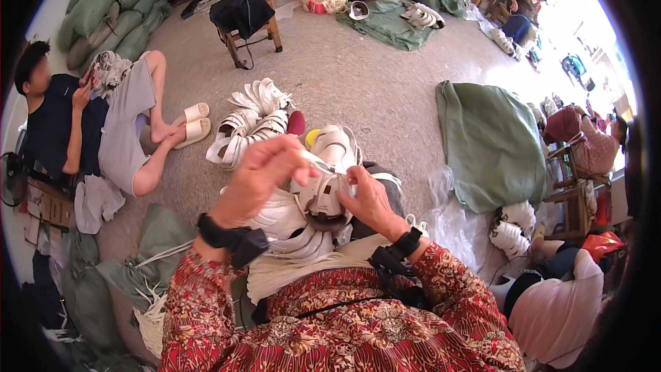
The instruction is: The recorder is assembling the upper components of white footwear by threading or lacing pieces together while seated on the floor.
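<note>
A white and grey shoe upper [323, 196] rests over my lap, with its dark opening turned toward me. My left hand [258, 176], slightly blurred, is closed in a pinch on a white shoelace [315, 160] above the upper's left side. At the other side, my right hand [375, 203] grips the upper's edge between thumb and fingers. More white shoe uppers [299, 244] are piled under my left wrist. A bundle of white laces [351, 255] lies across my waist. Just beyond my hands is another white shoe upper [337, 145], beside a yellow round piece [312, 139].
Several white shoe uppers [251, 127] lie on the floor ahead. A person [76, 117] sits at left; others work at right. A green cloth [489, 141] and clear plastic [451, 227] lie to the right. A stool [244, 27] stands beyond, near stacked green sacks [113, 14].
</note>
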Demonstrator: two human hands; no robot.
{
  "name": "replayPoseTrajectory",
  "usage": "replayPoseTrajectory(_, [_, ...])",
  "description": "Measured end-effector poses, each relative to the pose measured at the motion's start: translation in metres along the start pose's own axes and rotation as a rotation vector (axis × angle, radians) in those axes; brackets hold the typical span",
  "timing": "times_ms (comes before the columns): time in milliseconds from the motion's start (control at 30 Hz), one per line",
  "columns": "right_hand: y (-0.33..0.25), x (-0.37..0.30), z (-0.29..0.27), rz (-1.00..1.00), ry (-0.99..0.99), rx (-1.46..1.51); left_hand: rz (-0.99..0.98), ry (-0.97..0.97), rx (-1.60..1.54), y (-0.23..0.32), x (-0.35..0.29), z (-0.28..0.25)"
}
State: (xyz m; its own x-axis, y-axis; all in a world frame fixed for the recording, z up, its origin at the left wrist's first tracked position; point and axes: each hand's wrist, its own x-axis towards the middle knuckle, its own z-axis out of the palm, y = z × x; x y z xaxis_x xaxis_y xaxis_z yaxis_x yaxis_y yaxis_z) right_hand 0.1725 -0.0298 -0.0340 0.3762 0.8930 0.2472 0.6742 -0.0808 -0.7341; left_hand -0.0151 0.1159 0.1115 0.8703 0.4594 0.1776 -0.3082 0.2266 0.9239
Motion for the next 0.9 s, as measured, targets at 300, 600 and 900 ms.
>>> replayPoseTrajectory(300, [-0.033,0.042,-0.004,-0.236,-0.131,-0.165,0.048,-0.022,0.289,0.034,-0.005,0.014])
replayPoseTrajectory(600, [-0.054,0.080,-0.074,-0.098,0.394,0.471,-0.077,0.208,0.749,-0.092,-0.016,-0.047])
replayPoseTrajectory(900, [0.000,0.044,-0.117,0.076,0.523,0.586,-0.237,0.231,0.738,-0.120,0.001,-0.049])
